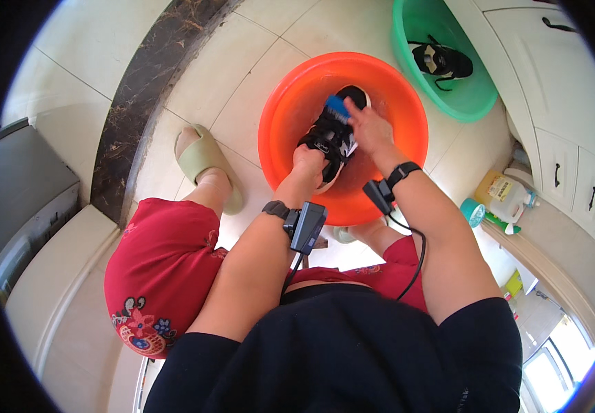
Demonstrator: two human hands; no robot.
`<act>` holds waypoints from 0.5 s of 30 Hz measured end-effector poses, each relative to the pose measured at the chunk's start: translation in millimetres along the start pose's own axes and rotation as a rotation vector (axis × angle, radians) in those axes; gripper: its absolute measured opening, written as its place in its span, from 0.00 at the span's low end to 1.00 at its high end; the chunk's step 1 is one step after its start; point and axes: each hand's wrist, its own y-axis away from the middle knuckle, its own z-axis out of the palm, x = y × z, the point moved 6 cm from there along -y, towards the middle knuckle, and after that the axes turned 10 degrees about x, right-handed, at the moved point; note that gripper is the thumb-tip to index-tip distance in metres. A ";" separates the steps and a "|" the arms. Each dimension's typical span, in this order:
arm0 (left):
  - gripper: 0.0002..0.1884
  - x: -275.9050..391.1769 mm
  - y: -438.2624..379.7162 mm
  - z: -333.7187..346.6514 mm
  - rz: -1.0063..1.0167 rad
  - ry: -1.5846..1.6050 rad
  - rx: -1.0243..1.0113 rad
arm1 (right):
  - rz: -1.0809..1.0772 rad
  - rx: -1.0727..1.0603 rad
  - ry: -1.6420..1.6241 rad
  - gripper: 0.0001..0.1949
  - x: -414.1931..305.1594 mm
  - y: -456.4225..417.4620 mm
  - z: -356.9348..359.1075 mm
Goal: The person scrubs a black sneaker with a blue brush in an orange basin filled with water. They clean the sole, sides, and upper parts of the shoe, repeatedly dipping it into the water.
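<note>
A black shoe with a white sole (323,135) lies inside an orange plastic basin (282,103) on the floor. My left hand (310,161) grips the shoe at its heel and collar end. In my right hand (369,126) is a blue scrubbing brush (336,107), its bristles against the upper near the toe. My fingers hide part of the brush. The basin's inside looks wet. Each wrist bears a strap with a small dark device and a cable.
A green basin (470,106) with another black shoe (442,61) stands beside white cabinets (540,77). At right are a jug of yellowish liquid (498,193) and a teal-lidded tub (472,212). My slippered foot (207,160) rests left of the orange basin. A dark stone threshold (140,77) crosses the floor.
</note>
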 end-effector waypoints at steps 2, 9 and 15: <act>0.19 -1.3 3.2 -8.6 -0.013 0.008 0.036 | 0.144 0.173 -0.133 0.26 13.2 -4.6 -8.3; 0.18 10.4 -8.6 -24.1 -0.045 0.393 -0.016 | 0.700 0.369 -0.401 0.29 78.2 42.6 33.4; 0.17 9.4 3.9 -10.0 0.061 0.245 -0.046 | 1.005 0.527 -0.666 0.26 95.1 87.7 121.6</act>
